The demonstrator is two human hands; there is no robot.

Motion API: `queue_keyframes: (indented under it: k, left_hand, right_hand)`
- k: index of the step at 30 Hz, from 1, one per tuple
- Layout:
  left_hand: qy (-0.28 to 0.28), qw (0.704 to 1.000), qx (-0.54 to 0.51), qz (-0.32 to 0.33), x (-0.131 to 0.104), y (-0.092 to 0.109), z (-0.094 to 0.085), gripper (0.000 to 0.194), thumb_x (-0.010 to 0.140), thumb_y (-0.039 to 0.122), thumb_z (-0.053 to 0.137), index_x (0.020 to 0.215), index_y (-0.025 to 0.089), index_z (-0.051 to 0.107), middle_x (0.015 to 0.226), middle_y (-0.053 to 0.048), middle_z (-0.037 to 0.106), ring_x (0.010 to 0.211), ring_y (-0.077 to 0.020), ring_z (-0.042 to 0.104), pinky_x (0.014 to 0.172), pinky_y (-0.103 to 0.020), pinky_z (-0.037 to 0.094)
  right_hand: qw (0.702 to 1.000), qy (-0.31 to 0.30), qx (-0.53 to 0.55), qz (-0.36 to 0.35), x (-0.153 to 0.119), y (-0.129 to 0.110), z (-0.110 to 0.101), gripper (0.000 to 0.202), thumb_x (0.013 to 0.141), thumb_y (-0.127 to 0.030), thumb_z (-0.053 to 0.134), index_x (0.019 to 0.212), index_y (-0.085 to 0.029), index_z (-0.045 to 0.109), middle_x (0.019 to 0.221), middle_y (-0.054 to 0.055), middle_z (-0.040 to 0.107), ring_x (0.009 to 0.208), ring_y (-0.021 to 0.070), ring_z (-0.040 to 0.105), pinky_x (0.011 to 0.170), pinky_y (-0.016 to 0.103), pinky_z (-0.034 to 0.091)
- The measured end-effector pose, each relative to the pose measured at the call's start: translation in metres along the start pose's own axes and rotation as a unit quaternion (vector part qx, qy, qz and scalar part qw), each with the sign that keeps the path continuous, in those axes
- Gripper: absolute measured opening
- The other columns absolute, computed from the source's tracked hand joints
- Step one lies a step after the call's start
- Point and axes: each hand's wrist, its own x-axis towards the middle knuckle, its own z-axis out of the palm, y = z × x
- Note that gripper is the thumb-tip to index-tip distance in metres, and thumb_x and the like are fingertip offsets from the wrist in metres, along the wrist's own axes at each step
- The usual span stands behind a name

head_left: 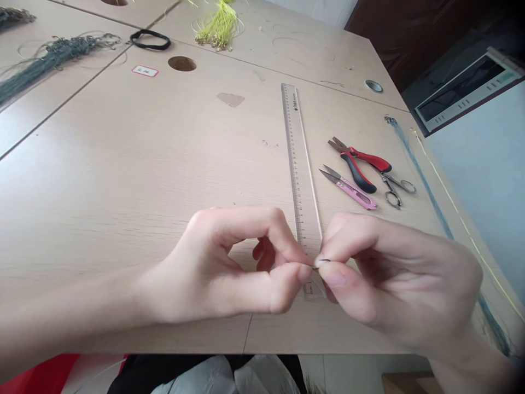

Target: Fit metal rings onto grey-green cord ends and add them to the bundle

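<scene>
As our left hand (246,268) and right hand (394,279) pinch a small dark piece (324,260) above the clear plastic ruler (301,175), loosening fingertips could drop it.

Head camera: single view, worn on head; faces forward and down, close above near edge of tabletop (164,180).

Left hand (246,262): thumb and forefinger pinched, other fingers curled. Right hand (394,279): likewise pinched, fingertips meeting the left's. Both forearms angled inward.
</scene>
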Motion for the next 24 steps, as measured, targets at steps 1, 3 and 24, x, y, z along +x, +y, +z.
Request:
queue_keyframes:
  k: [1,3,24]
  left_hand:
    - [-0.001,1.0,0.0,0.0,0.0,-0.0001,0.0,0.017,0.072,0.006,0.062,0.066,0.019,0.056,0.056,0.008,0.051,0.047,-0.0051,0.041,0.041,-0.017,0.034]
    - [-0.002,1.0,0.002,0.001,-0.0005,-0.0004,0.0,0.016,0.073,0.006,0.063,0.067,0.019,0.057,0.056,0.008,0.05,0.048,-0.0049,0.041,0.041,-0.016,0.034]
    - [0.023,1.0,0.005,-0.002,0.0002,0.0026,0.001,0.018,0.068,0.005,0.062,0.06,0.019,0.054,0.053,0.007,0.05,0.045,-0.0066,0.04,0.038,-0.019,0.033]
  right_hand:
    - [1.0,-0.001,-0.001,-0.002,-0.0002,-0.0001,-0.0001,0.013,0.081,-0.009,0.062,0.073,-0.017,0.057,0.06,-0.007,0.052,0.05,0.0031,0.047,0.043,0.015,0.042]
    - [1.0,-0.002,0.0,-0.005,-0.0004,-0.0002,-0.0006,0.013,0.081,-0.009,0.062,0.073,-0.017,0.057,0.061,-0.007,0.052,0.051,0.0029,0.047,0.044,0.015,0.042]
    - [0.999,-0.009,-0.029,-0.027,0.0032,-0.002,-0.002,0.015,0.081,-0.008,0.061,0.072,-0.018,0.055,0.062,-0.006,0.053,0.053,0.0034,0.048,0.047,0.015,0.043]
